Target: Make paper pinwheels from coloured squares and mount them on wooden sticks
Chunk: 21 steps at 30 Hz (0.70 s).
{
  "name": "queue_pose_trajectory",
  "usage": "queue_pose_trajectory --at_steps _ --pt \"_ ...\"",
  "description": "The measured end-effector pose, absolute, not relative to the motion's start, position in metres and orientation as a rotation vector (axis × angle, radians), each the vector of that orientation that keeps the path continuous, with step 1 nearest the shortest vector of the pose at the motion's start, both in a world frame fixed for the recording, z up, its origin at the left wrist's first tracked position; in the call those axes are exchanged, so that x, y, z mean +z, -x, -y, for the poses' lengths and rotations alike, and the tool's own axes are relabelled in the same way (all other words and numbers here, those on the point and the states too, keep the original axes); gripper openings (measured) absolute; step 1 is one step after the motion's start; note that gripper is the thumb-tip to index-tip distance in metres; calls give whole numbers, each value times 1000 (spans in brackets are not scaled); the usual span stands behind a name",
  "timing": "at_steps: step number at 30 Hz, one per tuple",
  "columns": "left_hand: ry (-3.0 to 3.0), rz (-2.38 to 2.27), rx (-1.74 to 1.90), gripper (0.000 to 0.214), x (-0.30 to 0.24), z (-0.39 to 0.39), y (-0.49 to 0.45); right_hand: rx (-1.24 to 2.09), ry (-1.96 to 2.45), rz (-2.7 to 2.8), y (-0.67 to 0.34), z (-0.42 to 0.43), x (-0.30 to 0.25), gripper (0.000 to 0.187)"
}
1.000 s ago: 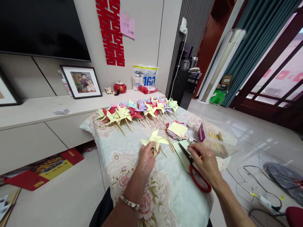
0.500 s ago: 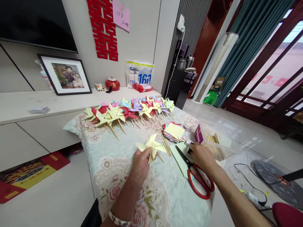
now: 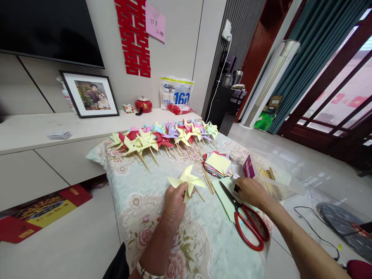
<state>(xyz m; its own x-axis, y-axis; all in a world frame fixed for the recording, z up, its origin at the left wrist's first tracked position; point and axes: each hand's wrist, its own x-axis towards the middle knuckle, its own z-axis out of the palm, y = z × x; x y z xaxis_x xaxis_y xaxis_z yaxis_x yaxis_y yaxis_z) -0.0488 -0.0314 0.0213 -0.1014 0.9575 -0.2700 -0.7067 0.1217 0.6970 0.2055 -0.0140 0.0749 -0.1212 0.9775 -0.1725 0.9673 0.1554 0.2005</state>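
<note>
A pale yellow paper pinwheel (image 3: pixel 190 179) on a thin wooden stick (image 3: pixel 200 194) is pinched in my left hand (image 3: pixel 175 203), above the floral tablecloth. My right hand (image 3: pixel 251 191) is bent down at a small dark thing with a white label (image 3: pixel 236 176), its fingertips mostly hidden. Whatever it grips there does not show clearly. Just below that hand, red-handled scissors (image 3: pixel 247 221) lie across pale green paper sheets (image 3: pixel 225 199). A few loose sticks (image 3: pixel 208 182) rest between my hands, beside a stack of coloured paper squares (image 3: pixel 217 163).
Many finished pinwheels (image 3: pixel 171 135) lie along the table's far side. At the right stand a clear plastic box (image 3: pixel 290 186) holding sticks (image 3: pixel 270 179) and a small round clear container (image 3: pixel 235 155). Behind the table runs a white cabinet (image 3: pixel 37 133) with a framed photo (image 3: pixel 92 95).
The whole view has shifted slightly, so things sit a little further right. My left hand still holds the pinwheel, and my right hand stays at the small labelled thing.
</note>
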Motion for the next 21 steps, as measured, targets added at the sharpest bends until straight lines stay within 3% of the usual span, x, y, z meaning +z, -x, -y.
queue_pose_trajectory --at_steps 21 --pt "-386 -854 1453 17 20 31 50 -22 -1754 -2361 -218 7 78 18"
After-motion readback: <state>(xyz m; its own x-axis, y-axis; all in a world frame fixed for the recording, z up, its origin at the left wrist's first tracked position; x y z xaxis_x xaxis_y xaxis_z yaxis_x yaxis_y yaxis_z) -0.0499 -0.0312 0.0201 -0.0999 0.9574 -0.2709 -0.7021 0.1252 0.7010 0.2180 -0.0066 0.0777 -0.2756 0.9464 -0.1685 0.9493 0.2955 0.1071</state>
